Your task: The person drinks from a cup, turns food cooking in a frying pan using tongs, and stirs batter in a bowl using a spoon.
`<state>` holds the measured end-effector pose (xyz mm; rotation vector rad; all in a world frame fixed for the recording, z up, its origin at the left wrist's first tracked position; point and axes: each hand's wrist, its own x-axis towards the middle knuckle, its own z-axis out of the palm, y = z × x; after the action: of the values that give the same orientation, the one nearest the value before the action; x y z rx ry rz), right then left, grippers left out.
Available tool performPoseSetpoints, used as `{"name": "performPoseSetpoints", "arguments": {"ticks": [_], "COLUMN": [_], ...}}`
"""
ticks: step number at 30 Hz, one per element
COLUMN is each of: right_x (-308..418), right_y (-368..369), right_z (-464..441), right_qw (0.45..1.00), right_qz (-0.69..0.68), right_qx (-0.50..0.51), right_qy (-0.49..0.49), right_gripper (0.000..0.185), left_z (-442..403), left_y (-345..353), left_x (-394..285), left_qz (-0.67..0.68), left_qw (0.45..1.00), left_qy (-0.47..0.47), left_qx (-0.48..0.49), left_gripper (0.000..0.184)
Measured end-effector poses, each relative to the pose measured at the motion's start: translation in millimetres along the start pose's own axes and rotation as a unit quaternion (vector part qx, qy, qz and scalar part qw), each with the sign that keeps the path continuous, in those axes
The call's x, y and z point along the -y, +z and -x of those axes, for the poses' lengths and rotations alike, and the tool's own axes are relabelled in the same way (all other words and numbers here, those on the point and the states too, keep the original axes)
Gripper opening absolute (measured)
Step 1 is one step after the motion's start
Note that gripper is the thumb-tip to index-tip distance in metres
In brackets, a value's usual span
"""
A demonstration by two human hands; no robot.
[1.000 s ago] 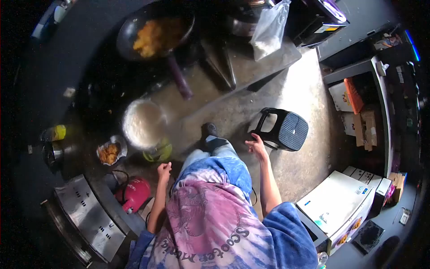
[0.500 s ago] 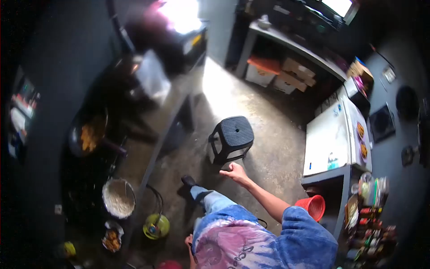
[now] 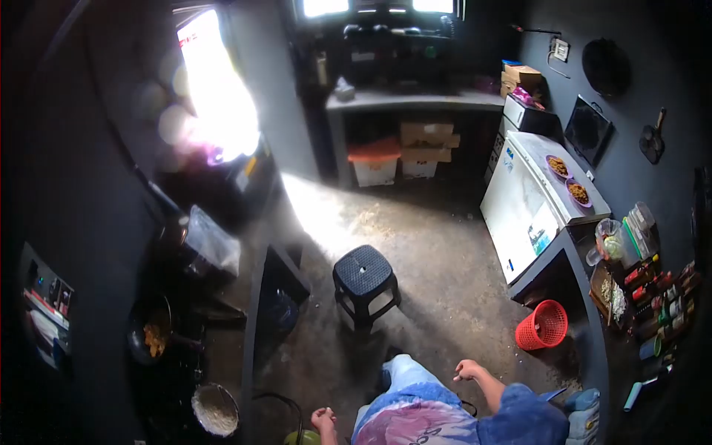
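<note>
My right hand (image 3: 467, 369) is held out beside my body, fingers curled, with nothing visible in it. Low in the view, my left hand (image 3: 323, 420) hangs with bent fingers and no object showing. Close to the left hand is the top of a green gas cylinder (image 3: 302, 437), mostly cut off by the lower edge. On the floor ahead stands a black plastic stool (image 3: 363, 274), touched by neither hand. To the right of my right hand, a red perforated basket (image 3: 540, 326) is tilted beside a grey counter support.
A white fridge (image 3: 523, 204) on the right carries two plates of food (image 3: 578, 194). On the left are a wok (image 3: 150, 334) with food and a pot of white contents (image 3: 215, 410). A counter (image 3: 415, 102) with boxes beneath spans the back.
My view has swung to the right and forward, so the stool, fridge and back counter appear shifted left or lower. My right arm has dropped from its raised, outstretched position.
</note>
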<state>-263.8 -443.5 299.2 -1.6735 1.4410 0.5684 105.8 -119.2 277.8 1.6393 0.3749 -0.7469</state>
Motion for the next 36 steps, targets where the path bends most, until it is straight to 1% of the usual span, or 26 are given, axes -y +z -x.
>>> {"name": "performPoseSetpoints", "arguments": {"ticks": [1,2,3,4,5,7,9,11,12,14,15,17,18,19,21,22,23,24,25,26,27,29,31,33,34,36], "right_x": [-3.3,-6.5,1.3,18.6,36.0,61.8,72.7,89.5,93.9,102.2,102.3,102.4,104.8,105.2,103.8,104.1,95.9,87.9,81.1,73.8,73.1,73.7,74.7,75.1,75.6,77.3], "right_y": [-3.5,-7.1,-20.3,-41.9,-64.4,-112.2,-154.7,-195.1,-210.6,-244.1,-254.5,-272.6,-280.1,-286.1,-294.7,-296.5,-302.0,-309.0,-315.3,-323.5,-337.6,-356.9,-359.1,-354.0,-346.6,-325.4], "right_z": [10.5,10.3,17.9,37.3,56.1,80.8,89.7,112.4,126.5,153.2,166.1,189.6,200.9,204.5,206.5,195.8,174.9,155.7,146.3,141.3,138.2,137.8,145.7,140.7,134.8,123.8], "right_qw": [0.99,0.981,0.981,0.95,0.903,0.848,0.79,0.715,0.718,0.678,0.68,0.714,0.718,0.722,0.659,0.629,0.55,0.466,0.373,0.383,0.37,0.348,0.54,0.625,0.658,0.715], "right_qz": [-0.121,-0.133,-0.135,-0.257,-0.376,-0.439,-0.492,-0.536,-0.534,-0.531,-0.527,-0.45,-0.447,-0.445,-0.458,-0.486,-0.579,-0.655,-0.717,-0.713,-0.716,-0.717,-0.632,-0.612,-0.591,-0.556], "right_qx": [-0.055,-0.097,-0.098,-0.122,-0.142,-0.204,-0.266,-0.325,-0.322,-0.362,-0.36,-0.405,-0.397,-0.391,-0.406,-0.416,-0.376,-0.289,-0.196,-0.193,-0.171,-0.15,-0.26,-0.206,-0.186,-0.147], "right_qy": [-0.038,-0.099,-0.101,-0.128,-0.151,-0.215,-0.253,-0.309,-0.309,-0.357,-0.361,-0.351,-0.357,-0.358,-0.436,-0.441,-0.47,-0.52,-0.555,-0.556,-0.568,-0.585,-0.492,-0.439,-0.429,-0.398], "right_gripper": [0.039,0.045,0.045,0.041,0.036,0.031,0.031,0.035,0.035,0.042,0.042,0.047,0.047,0.047,0.039,0.032,0.032,0.032,0.033,0.033,0.034,0.035,0.041,0.047,0.047,0.048], "left_z": [3.3,-4.1,-10.7,-2.0,12.7,45.4,73.2,101.1,117.0,148.4,166.2,200.5,216.2,227.0,244.9,256.7,257.4,253.2,248.3,240.9,221.4,231.4,231.4,237.1,229.0,233.6], "left_y": [15.0,27.6,41.2,58.7,79.0,118.2,151.9,182.9,194.7,219.6,228.4,245.6,255.0,262.5,278.1,290.7,300.1,305.6,309.8,318.4,320.0,324.7,328.1,334.9,335.8,347.4], "left_x": [-24.7,-39.9,-54.2,-79.8,-111.4,-167.1,-206.0,-236.5,-247.7,-265.7,-272.0,-284.7,-289.2,-290.7,-291.9,-294.6,-295.0,-295.2,-294.7,-297.0,-291.8,-294.1,-287.6,-277.9,-266.9,-257.5], "left_qz": [0.012,0.007,0.003,0.003,0.001,0.006,0.053,0.117,0.124,0.138,0.143,0.158,0.172,0.172,0.18,0.166,0.171,0.272,0.366,0.395,0.44,0.419,0.421,0.426,0.427,0.426], "left_qw": [1.0,0.998,0.994,0.989,0.983,0.971,0.947,0.923,0.917,0.9,0.9,0.869,0.853,0.856,0.833,0.812,0.813,0.828,0.816,0.81,0.771,0.786,0.764,0.801,0.794,0.823], "left_qy": [0.018,0.057,0.096,0.122,0.148,0.19,0.252,0.283,0.294,0.339,0.339,0.377,0.391,0.39,0.412,0.454,0.453,0.315,0.167,0.145,0.115,0.135,0.113,0.067,0.044,-0.014], "left_qx": [0.016,0.037,0.057,0.083,0.108,0.148,0.193,0.233,0.237,0.237,0.234,0.28,0.299,0.292,0.322,0.327,0.323,0.376,0.416,0.408,0.445,0.434,0.475,0.415,0.43,0.377], "left_gripper": [0.021,0.02,0.019,0.019,0.018,0.018,0.017,0.02,0.021,0.02,0.02,0.022,0.026,0.026,0.028,0.027,0.027,0.025,0.024,0.023,0.024,0.026,0.027,0.028,0.029,0.019]}}
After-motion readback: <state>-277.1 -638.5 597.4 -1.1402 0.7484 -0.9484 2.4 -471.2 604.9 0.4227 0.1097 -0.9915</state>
